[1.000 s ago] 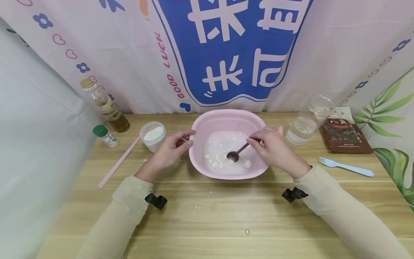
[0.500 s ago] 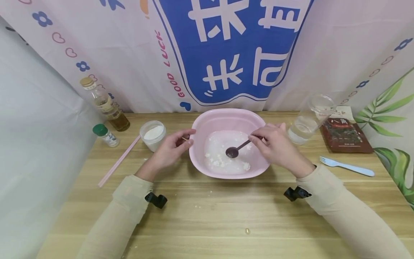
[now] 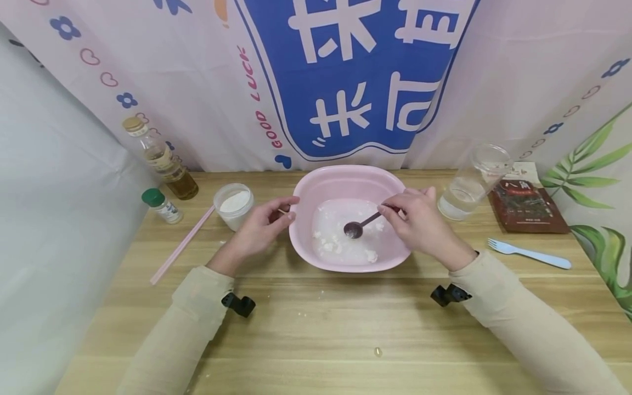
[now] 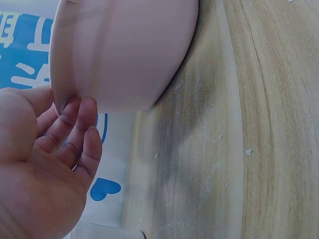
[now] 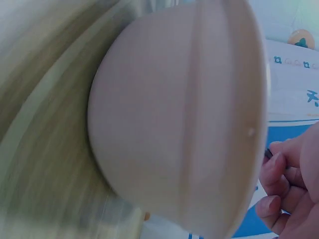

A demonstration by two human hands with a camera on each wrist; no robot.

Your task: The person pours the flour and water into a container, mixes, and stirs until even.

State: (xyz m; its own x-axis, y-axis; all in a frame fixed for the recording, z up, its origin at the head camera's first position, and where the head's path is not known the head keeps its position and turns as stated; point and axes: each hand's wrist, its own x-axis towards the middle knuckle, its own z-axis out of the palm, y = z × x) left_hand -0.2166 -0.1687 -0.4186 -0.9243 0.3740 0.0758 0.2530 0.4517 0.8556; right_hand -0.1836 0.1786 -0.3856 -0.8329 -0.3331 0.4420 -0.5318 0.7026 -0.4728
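A pink plastic basin (image 3: 350,264) stands on the wooden table, with milky water and white lumps of powder in its bottom. My left hand (image 3: 261,227) pinches the basin's left rim. In the left wrist view, the fingers of that left hand (image 4: 55,159) curl beneath the rim. My right hand (image 3: 419,222) reaches over the right rim and grips a dark brown measuring spoon (image 3: 353,230) by its handle. The spoon's bowl is low in the basin, over the cloudy liquid. In the right wrist view, the basin wall hides the spoon's bowl from sight.
Left of the basin are a tub of white powder (image 3: 234,206), pink chopsticks (image 3: 182,246), a green-capped shaker (image 3: 162,206) and an oil bottle (image 3: 168,164). To the right stand a clear cup of water (image 3: 461,192), a brown packet (image 3: 525,206) and a light blue fork (image 3: 528,253).
The spoon's bowl has shifted slightly left and up in the basin, and some white lumps have moved. My left hand keeps its place on the rim.
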